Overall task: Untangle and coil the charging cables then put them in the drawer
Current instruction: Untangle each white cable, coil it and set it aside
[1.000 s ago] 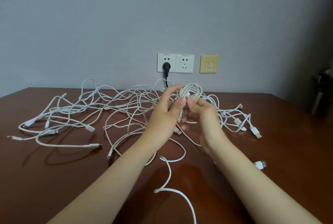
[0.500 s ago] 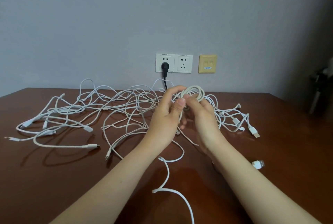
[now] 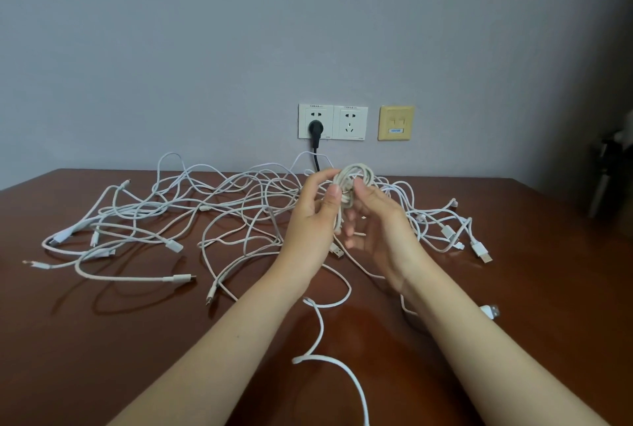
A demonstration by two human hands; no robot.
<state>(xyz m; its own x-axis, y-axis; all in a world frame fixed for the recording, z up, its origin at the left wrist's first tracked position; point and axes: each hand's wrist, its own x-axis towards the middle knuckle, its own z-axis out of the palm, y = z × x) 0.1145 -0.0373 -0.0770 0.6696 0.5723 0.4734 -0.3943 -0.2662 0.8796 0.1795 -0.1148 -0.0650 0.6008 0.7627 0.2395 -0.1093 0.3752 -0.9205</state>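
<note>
Both hands are raised over the dark reddish-brown wooden table [image 3: 102, 340], meeting at a small round coil of white charging cable [image 3: 358, 174] held in the air in front of the white double wall socket [image 3: 350, 122] and its black plug [image 3: 315, 127]. The left hand [image 3: 313, 220] pinches the coil's left side, forefinger arched over the top and thumb pressed against the front, the other fingers curled behind. Half a second ago the two hands were pressed close together around the coil; now the right hand [image 3: 382, 230] has drawn slightly away, leaving a gap in which the coil's tail strand hangs down. The right thumb touches the coil's lower right edge, while the remaining fingers are half curled and blurred beneath it, so whether they grasp anything cannot be made out. The coil itself sits at almost the same height as before. Behind and to either side, the loose tangle of white charging cables [image 3: 219, 213] lies spread across the table unchanged, and a single white cable [image 3: 320, 326] curls between the forearms.
</note>
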